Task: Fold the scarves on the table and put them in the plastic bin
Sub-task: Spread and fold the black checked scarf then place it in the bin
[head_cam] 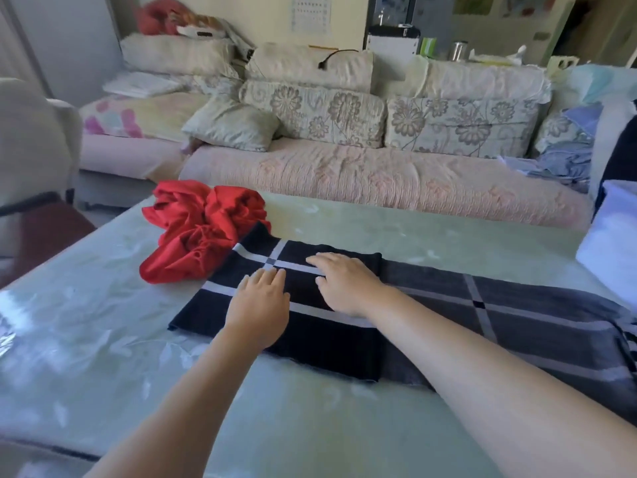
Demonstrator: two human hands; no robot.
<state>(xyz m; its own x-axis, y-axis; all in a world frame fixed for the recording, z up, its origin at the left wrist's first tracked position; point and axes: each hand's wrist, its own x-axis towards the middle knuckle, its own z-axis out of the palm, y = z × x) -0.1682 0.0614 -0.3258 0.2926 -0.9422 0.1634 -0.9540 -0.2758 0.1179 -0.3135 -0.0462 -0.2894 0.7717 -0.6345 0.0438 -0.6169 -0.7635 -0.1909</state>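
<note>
Plaid scarf (327,343) lies across the tabletop (103,339) from its middle to the right edge, its left end folded over onto itself. On that folded part the left grip (258,298) and the right grip (344,284) press flat, fingers straight and wide, holding nothing. A red scarf (203,229) sits crumpled toward the far left corner, touching the plaid scarf's far corner. A sofa (379,177) stands beyond the far edge.
</note>
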